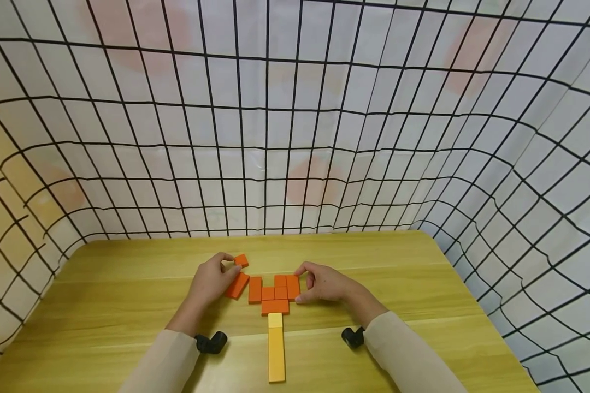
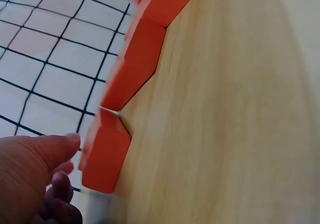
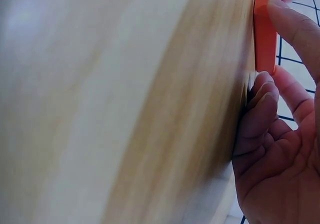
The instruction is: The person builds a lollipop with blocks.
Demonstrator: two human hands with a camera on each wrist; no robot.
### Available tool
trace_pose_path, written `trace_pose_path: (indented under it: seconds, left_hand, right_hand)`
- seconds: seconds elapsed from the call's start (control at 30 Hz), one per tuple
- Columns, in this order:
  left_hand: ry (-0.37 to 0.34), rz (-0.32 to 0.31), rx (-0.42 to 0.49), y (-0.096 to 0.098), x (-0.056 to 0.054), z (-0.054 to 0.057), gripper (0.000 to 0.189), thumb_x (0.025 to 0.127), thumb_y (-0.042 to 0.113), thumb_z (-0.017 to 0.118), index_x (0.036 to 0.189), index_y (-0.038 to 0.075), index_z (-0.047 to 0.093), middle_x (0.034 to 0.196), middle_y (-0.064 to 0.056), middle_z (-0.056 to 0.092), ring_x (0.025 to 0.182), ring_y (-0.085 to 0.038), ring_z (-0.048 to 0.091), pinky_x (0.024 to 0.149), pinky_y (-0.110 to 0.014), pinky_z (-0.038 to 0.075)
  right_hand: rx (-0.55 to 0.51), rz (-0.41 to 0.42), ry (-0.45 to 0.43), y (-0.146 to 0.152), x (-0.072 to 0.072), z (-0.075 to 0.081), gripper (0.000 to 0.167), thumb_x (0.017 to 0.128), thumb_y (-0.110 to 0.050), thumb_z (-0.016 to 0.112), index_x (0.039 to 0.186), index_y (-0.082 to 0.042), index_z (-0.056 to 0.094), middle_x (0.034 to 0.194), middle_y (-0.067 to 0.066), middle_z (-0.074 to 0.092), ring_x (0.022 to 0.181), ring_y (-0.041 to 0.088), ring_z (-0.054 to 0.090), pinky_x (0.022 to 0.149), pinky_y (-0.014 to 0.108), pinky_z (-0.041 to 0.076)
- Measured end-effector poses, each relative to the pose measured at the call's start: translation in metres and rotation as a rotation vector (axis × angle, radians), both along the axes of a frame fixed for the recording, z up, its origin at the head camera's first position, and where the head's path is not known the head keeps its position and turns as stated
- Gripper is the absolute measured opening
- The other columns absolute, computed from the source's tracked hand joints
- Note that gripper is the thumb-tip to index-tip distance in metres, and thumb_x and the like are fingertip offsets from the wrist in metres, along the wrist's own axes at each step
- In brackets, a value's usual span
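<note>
Orange blocks lie in a joined cluster on the table, with a wide orange block (image 1: pixel 275 307) at its base. At the cluster's right end, my right hand (image 1: pixel 328 283) grips an orange rectangular block (image 1: pixel 293 287) between thumb and index finger at its two ends. The right wrist view shows the thumb on that block (image 3: pixel 265 31). My left hand (image 1: pixel 209 279) pinches a small square orange block (image 1: pixel 241 261) by its left side with thumb and index finger. Under the left thumb lies a tilted orange rectangular block (image 1: pixel 237 286), beside an upright one (image 1: pixel 255 290).
Below the cluster, a light yellow square block (image 1: pixel 275 320) meets a long yellow-orange block (image 1: pixel 276 355) in a line toward me. Black wire mesh (image 1: pixel 267 147) stands along the back and sides of the wooden table (image 1: pixel 373 349). Black wrist cameras sit on both wrists.
</note>
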State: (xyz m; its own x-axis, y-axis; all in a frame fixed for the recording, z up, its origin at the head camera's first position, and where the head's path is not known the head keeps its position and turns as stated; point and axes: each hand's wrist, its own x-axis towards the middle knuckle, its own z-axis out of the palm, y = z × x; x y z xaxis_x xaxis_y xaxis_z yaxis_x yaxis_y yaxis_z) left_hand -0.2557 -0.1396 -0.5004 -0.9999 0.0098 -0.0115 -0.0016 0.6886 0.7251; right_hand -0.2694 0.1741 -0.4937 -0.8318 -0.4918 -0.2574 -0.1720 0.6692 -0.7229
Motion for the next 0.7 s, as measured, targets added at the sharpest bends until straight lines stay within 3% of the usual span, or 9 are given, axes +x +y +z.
trace_pose_path:
  seconds: [0.4,0.7]
  left_hand:
    - [-0.034,-0.036,-0.079,-0.002,-0.010,0.001,0.048,0.100,0.037,0.065,0.139,0.010,0.061,0.106,-0.013,0.073,0.085,-0.022,0.064,0.078,-0.043,0.053]
    - [-0.052,-0.046,-0.107,-0.003,-0.014,0.001,0.047,0.100,0.037,0.065,0.137,0.009,0.062,0.107,-0.012,0.074,0.085,-0.021,0.066,0.080,-0.044,0.054]
  right_hand:
    - [0.006,0.000,0.008,0.001,-0.002,-0.002,0.051,0.081,-0.033,0.088,0.123,-0.024,0.059,0.084,0.000,0.056,0.072,0.015,0.049,0.066,0.028,0.042]
    - [-0.009,0.001,-0.010,0.000,-0.002,-0.003,0.053,0.081,-0.033,0.088,0.124,-0.025,0.059,0.084,0.001,0.056,0.071,0.015,0.048,0.064,0.028,0.041]
